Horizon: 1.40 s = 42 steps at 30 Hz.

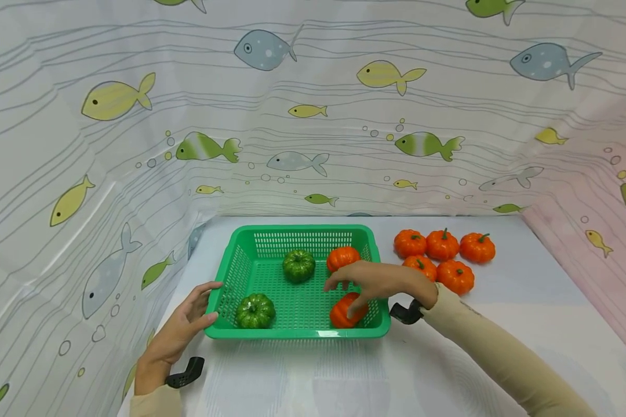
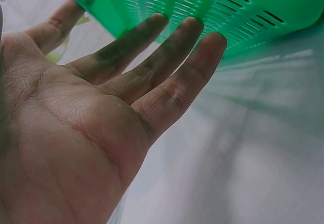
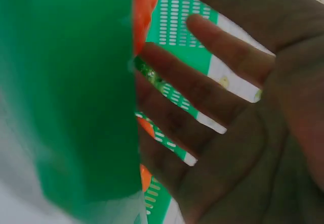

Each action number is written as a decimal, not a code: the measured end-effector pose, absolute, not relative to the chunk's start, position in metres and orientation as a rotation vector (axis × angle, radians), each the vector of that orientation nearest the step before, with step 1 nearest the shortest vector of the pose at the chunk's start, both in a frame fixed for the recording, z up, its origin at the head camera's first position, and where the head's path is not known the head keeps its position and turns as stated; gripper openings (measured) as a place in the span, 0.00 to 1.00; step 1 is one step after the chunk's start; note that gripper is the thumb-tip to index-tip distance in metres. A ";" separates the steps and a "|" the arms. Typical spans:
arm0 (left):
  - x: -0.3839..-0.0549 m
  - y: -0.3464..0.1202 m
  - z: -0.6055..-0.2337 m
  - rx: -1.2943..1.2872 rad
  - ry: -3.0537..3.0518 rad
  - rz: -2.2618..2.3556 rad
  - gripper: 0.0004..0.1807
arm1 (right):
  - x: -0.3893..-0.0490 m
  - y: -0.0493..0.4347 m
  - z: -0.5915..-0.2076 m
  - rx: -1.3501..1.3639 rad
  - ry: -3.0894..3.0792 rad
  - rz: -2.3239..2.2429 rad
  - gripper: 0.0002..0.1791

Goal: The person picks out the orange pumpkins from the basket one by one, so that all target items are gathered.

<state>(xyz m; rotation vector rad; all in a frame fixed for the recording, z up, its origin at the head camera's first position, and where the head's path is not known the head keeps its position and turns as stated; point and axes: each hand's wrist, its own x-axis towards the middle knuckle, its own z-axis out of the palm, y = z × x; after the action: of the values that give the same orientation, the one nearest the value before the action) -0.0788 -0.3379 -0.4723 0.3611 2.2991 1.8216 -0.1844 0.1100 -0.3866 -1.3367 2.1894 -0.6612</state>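
A green plastic basket [image 1: 298,334] with slotted walls stands on the table, holding two green pumpkins [image 1: 299,266] and two orange pumpkins [image 1: 343,258]. My left hand [image 1: 179,324] is at the basket's left end, thumb and index finger near the rim. In the left wrist view its extended fingers [image 2: 174,90] reach the outer wall; contact is hard to tell. Over the right rim, my right hand [image 1: 383,280] reaches in above the near orange pumpkin [image 1: 339,317], with the thumb in front of it. The right wrist view shows these fingers [image 3: 197,90] spread, partly hidden by the basket wall [image 3: 86,107].
Several more orange pumpkins [image 1: 442,245] sit in a cluster on the white table [image 1: 516,289], right of the basket. A fish-patterned sheet [image 1: 313,133] rises behind the table and along both sides. Each wrist wears a black device [image 1: 186,372].
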 end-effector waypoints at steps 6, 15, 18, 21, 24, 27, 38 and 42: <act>-0.080 -0.339 -0.472 0.404 2.325 1.817 0.34 | -0.189 0.103 -0.385 -1.326 2.182 -0.601 0.31; -0.077 -0.339 -0.473 0.398 2.304 1.842 0.33 | -0.203 0.077 -0.388 -1.443 2.182 -0.557 0.14; -0.077 -0.338 -0.472 0.366 2.308 1.836 0.34 | -0.207 0.064 -0.392 -1.488 2.177 -0.538 0.05; -0.077 -0.337 -0.471 0.356 2.304 1.831 0.34 | -0.208 0.054 -0.395 -1.511 2.186 -0.500 0.04; -0.077 -0.337 -0.471 0.373 2.315 1.810 0.34 | -0.210 0.049 -0.395 -1.507 2.212 -0.488 0.06; -0.077 -0.339 -0.471 0.398 2.329 1.794 0.34 | -0.213 0.050 -0.396 -1.477 2.221 -0.517 0.08; -0.078 -0.339 -0.472 0.423 2.286 1.844 0.34 | -0.215 0.063 -0.400 -1.232 2.186 -0.491 0.38; -0.078 -0.339 -0.473 0.444 2.286 1.837 0.34 | -0.214 0.061 -0.403 -1.256 2.229 -0.391 0.40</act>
<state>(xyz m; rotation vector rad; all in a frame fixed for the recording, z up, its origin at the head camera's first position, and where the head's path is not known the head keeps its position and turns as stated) -0.0782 -0.3387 -0.4728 0.4443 2.2861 1.8370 -0.2142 0.0607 -0.4029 -1.2562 2.2290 -0.3905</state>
